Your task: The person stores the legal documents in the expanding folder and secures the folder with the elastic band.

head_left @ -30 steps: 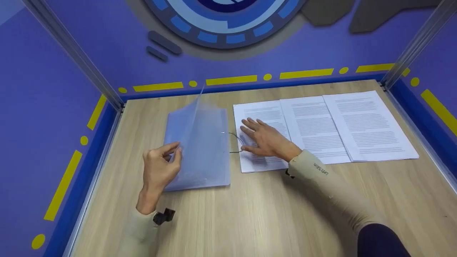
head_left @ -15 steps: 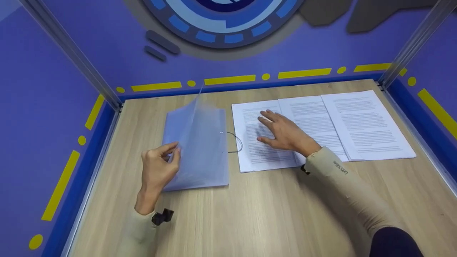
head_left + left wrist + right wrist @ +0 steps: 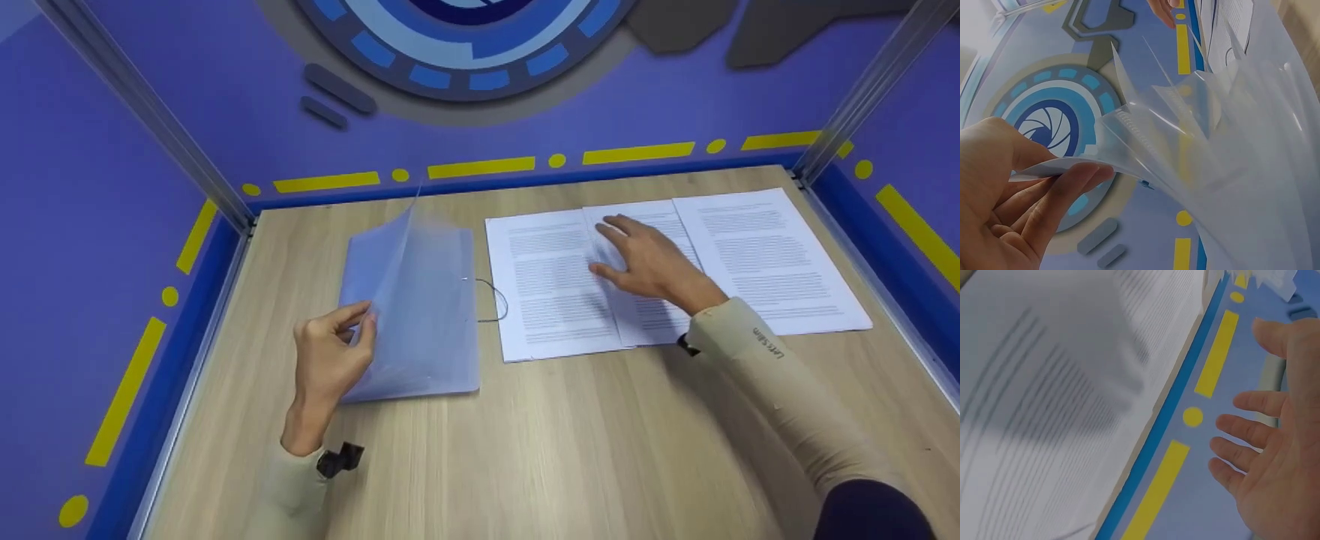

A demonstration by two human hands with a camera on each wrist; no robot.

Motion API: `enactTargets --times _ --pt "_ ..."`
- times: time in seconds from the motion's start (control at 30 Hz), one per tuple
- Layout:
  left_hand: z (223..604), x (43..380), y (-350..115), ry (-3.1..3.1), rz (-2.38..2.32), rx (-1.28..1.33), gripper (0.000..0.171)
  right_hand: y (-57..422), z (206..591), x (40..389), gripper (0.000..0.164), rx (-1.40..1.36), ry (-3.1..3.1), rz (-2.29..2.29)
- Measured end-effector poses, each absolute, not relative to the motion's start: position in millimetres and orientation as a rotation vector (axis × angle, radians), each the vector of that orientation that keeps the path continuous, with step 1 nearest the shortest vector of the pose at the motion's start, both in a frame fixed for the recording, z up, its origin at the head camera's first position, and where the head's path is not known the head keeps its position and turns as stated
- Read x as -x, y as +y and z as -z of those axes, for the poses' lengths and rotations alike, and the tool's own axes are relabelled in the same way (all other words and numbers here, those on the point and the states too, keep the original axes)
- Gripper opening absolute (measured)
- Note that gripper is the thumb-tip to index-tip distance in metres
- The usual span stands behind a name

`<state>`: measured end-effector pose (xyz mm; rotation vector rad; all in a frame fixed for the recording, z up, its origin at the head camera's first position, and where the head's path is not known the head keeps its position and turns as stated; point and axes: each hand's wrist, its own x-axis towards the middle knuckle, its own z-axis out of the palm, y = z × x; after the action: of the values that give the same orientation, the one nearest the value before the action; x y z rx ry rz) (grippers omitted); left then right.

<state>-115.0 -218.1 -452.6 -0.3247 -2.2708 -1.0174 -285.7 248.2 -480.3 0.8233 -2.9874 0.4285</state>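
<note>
On the table's left lies a translucent bluish plastic folder (image 3: 435, 315), its cover raised. My left hand (image 3: 334, 356) pinches the cover's edge between thumb and fingers. Several clear sleeves (image 3: 1185, 124) fan out inside it in the left wrist view. A dark elastic loop (image 3: 501, 300) sticks out from the folder's right side. My right hand (image 3: 652, 259), fingers spread and holding nothing, is over the middle printed stack (image 3: 652, 322). In the right wrist view its palm (image 3: 1280, 489) shows, apart from the paper. The left printed stack (image 3: 555, 285) lies between folder and right hand.
A third printed stack (image 3: 772, 255) lies at the right, overlapping the middle one. Blue panels (image 3: 480, 127) with yellow marks wall the wooden table (image 3: 480, 465) at the back and both sides, with metal posts (image 3: 855, 90) at the corners.
My right hand has moved right, from the left printed stack and the elastic loop to over the middle stack. The left hand keeps its pinch on the folder cover, nearly still.
</note>
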Motion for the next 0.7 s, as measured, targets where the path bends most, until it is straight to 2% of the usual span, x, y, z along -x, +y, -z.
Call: enactTargets --times 0.43,0.7 --pt "459 113 -218 -2.252 1.042 0.326 0.020 317 467 295 0.080 -0.612 -3.090 -0.431" --pt "460 114 -217 -2.220 1.065 0.353 0.021 360 454 301 0.088 -0.482 -3.145 -0.434"
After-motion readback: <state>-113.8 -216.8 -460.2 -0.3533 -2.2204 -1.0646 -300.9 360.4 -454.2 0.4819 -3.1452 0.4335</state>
